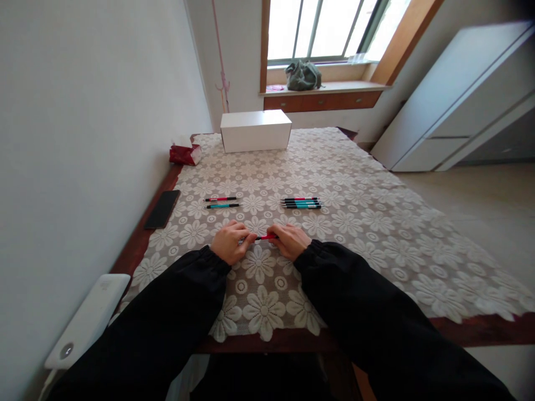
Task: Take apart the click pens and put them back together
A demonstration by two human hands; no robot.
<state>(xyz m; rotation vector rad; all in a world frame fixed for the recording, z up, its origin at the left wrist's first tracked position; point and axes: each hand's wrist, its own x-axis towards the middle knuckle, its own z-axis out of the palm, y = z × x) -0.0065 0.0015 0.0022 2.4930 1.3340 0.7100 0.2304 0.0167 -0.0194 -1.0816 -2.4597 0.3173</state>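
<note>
Your left hand (229, 241) and your right hand (290, 240) meet over the lace-covered table (376, 234), a little in from its near edge and roughly midway along it, and between them they hold one red pen (266, 238) lying level. Only a short red stretch of it shows in the gap; both ends are buried under your curled fingers, so you cannot tell whether a cap or tip is on. Each hand is closed narrowly around its end of the pen, knuckles up, the fingertips themselves mostly hidden. Beyond your right hand, toward the middle of the table, a tight row of pens (301, 203) lies side by side (red and teal barrels, too small and too packed to count surely). Off toward the left edge two more pens (221, 202) lie parallel, one red above one teal, slightly apart. A black phone (163, 209) rests at the left edge, half off the cloth on bare wood. At the far edge stands a white box (256, 130), with a red packet (184, 153) near the far left corner, its contents unclear. Your dark sleeves cover both wrists.
</note>
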